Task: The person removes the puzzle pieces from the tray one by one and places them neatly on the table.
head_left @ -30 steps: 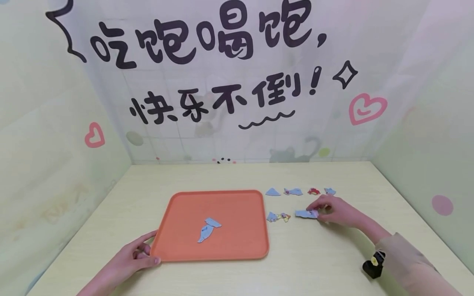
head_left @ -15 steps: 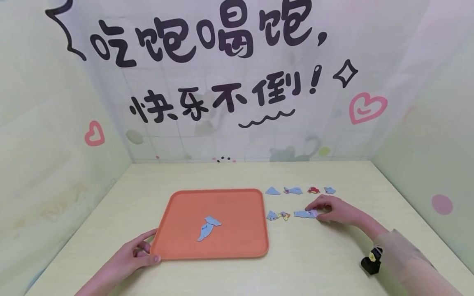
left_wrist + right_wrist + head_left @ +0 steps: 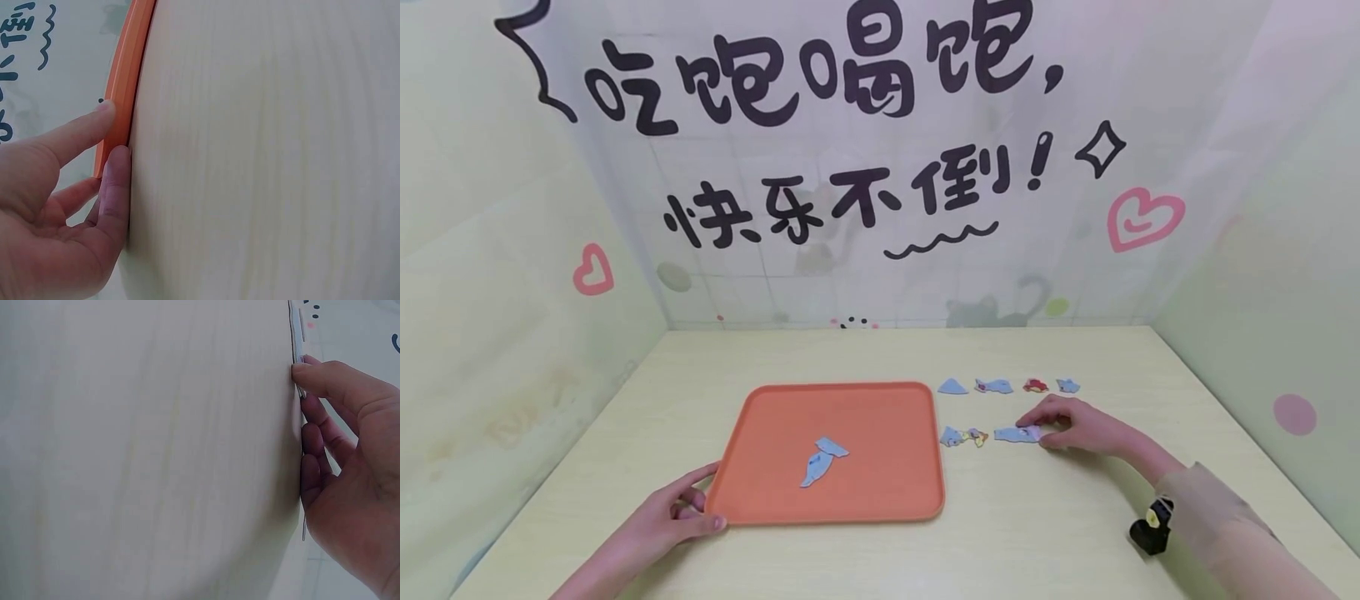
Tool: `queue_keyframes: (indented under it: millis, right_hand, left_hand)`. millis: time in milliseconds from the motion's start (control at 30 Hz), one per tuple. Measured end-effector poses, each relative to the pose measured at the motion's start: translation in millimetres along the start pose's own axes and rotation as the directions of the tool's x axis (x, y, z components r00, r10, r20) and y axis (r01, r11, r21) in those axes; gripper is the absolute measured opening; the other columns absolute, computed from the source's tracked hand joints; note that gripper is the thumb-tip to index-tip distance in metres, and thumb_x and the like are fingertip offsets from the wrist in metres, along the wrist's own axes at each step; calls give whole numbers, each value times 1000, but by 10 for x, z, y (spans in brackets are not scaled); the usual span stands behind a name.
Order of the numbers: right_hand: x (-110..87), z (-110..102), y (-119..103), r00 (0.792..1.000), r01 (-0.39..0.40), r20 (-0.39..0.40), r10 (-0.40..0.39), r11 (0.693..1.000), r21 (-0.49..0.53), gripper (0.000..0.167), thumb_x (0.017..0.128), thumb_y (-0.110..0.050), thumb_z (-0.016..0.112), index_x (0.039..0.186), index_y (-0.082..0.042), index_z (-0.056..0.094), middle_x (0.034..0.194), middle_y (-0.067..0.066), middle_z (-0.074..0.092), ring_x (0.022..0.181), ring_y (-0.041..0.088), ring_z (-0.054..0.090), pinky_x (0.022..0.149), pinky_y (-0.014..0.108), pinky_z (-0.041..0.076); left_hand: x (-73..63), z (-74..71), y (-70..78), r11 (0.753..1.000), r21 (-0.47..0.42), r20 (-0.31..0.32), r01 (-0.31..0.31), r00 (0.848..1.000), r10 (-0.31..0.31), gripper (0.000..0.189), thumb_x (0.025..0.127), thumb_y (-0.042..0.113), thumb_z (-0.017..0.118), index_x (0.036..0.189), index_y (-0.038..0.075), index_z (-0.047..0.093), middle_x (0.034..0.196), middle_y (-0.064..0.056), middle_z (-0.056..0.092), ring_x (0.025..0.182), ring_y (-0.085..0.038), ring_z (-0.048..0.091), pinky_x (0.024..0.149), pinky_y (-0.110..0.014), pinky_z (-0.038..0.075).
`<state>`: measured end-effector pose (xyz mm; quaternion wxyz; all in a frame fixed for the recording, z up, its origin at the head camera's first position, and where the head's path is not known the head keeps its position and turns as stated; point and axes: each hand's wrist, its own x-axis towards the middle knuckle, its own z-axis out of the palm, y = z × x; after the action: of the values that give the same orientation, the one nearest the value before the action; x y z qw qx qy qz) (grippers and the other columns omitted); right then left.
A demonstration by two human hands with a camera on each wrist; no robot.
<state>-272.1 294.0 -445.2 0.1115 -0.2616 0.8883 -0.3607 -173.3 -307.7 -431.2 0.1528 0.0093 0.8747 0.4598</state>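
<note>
The left hand (image 3: 673,510) grips the near left corner of an orange tray (image 3: 760,492), thumb on the rim and other fingers against its side. In the left wrist view, the thumb and a finger lie against the tray's edge (image 3: 128,69). Two light blue puzzle pieces (image 3: 817,468) lie together on the tray. To the right of it, the right hand (image 3: 1071,425) pinches the right end of a long blue piece (image 3: 1015,434) with a pinkish end, flat at the table. The right wrist view has thumb and fingertips at that piece's edge (image 3: 297,337).
Behind the right hand runs a row of pieces: a blue triangle (image 3: 952,387), a long blue piece (image 3: 994,386), a red one (image 3: 1035,385) and a small blue one (image 3: 1068,386). Blue-and-yellow pieces (image 3: 964,437) lie against the tray's right side. Printed walls enclose the table (image 3: 1037,533).
The right hand has slid very slightly left with the long blue piece. The left hand stays on the tray corner, and the pieces on the tray have not moved.
</note>
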Motion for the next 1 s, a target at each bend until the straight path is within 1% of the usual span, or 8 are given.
queue_keyframes:
  millis: [333,567,733,1000]
  right_hand:
    - [-10,-6,-51,1000,12,3,-12,1000,22,31,91,-15,69,122,-12,69,118,9,63,105,7,55,91,21,43]
    - [-12,4,-37,1000,-13,15,13,1000,23,30,92,-16,68,122,-15,69,118,6,62,105,6,53,92,21,42]
    - [-14,-4,-32,1000,-8,17,8,1000,17,30,93,-16,68,123,-15,69,119,6,63,106,6,53,93,21,42]
    - [-14,-5,-7,1000,-3,25,2,999,38,31,93,-18,68,123,-16,68,120,6,63,108,6,54,94,21,42]
  left_hand:
    - [2,-4,-6,1000,3,1,-4,1000,4,86,86,21,76,155,3,28,102,-9,54,75,-6,46,66,-21,44]
    - [-8,-4,-2,1000,7,2,1,1000,-1,86,86,21,76,155,3,28,102,-9,54,75,-6,46,66,-21,44]
    - [-5,-5,-8,1000,6,3,-4,1000,4,86,87,22,76,155,2,27,103,-9,55,76,-6,46,66,-21,44]
    - [-1,-3,-9,1000,17,-2,-4,1000,4,86,86,23,76,154,2,28,103,-9,56,76,-7,47,66,-22,43]
